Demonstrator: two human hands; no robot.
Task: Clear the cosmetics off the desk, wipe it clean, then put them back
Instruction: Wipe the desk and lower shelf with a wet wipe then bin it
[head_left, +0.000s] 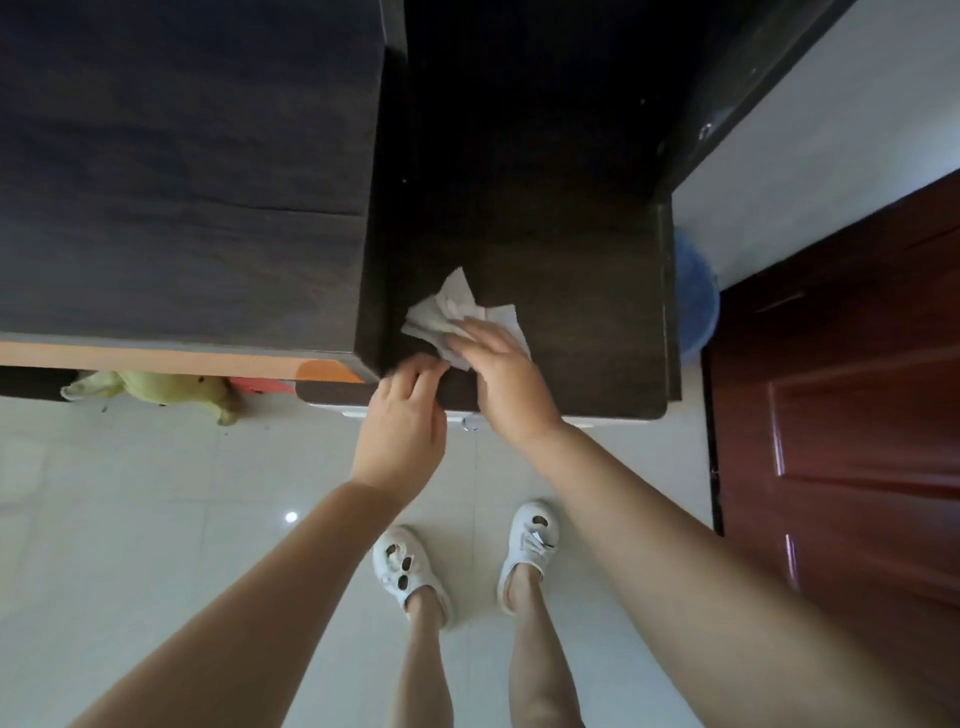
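The dark wooden desk (582, 291) lies below me with no cosmetics in view on it. A crumpled white tissue (452, 306) rests on the desk's front left part. My right hand (506, 374) presses flat on the tissue, fingers spread over its near side. My left hand (402, 421) sits at the desk's front edge just left of the tissue, fingers curled against the edge and touching the tissue's near corner.
A taller dark cabinet (182, 171) with an orange edge stands directly left of the desk. A blue bin (698, 301) is at the desk's right side, next to a red-brown door (852, 389). A yellow-green soft toy (166, 389) lies on the pale tiled floor.
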